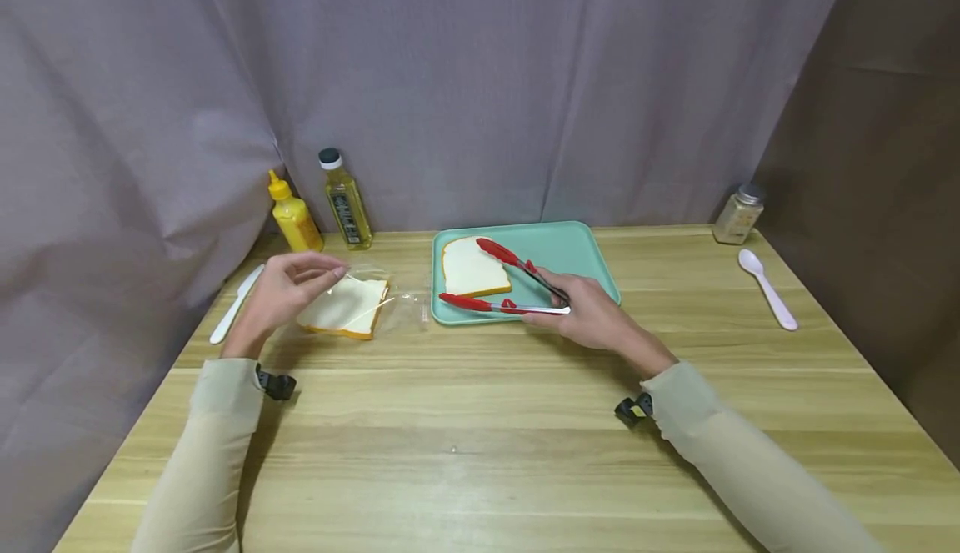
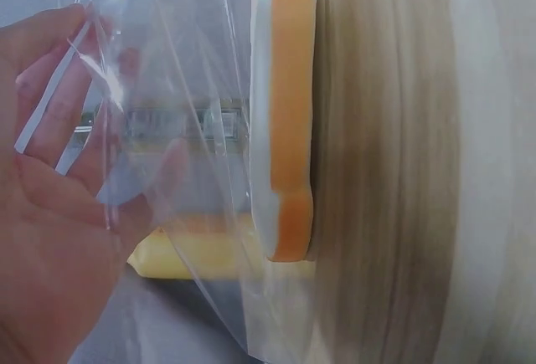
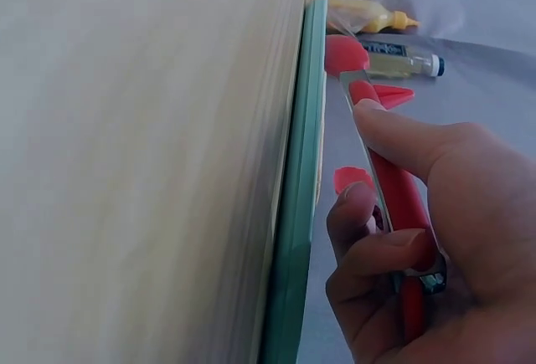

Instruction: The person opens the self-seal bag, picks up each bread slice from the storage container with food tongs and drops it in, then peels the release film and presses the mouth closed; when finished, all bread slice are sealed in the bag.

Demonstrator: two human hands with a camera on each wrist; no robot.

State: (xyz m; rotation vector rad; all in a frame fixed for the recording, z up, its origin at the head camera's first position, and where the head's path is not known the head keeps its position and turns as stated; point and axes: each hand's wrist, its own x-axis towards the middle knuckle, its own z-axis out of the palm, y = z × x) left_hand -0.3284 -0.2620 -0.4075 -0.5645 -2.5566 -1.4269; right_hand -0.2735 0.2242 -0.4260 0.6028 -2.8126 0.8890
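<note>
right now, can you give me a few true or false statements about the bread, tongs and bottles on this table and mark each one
1. The right hand holds red tongs over the green tray. True.
2. Both bread slices lie on the tray. False: one slice lies on the tray, the other slice lies on the table inside a clear plastic bag.
3. The left hand pinches the plastic bag. True.
4. The white spoon lies on the tray. False: it lies on the table, to the right of the tray.
5. The yellow bottle lies on its side. False: it stands upright beside the oil bottle.
</note>
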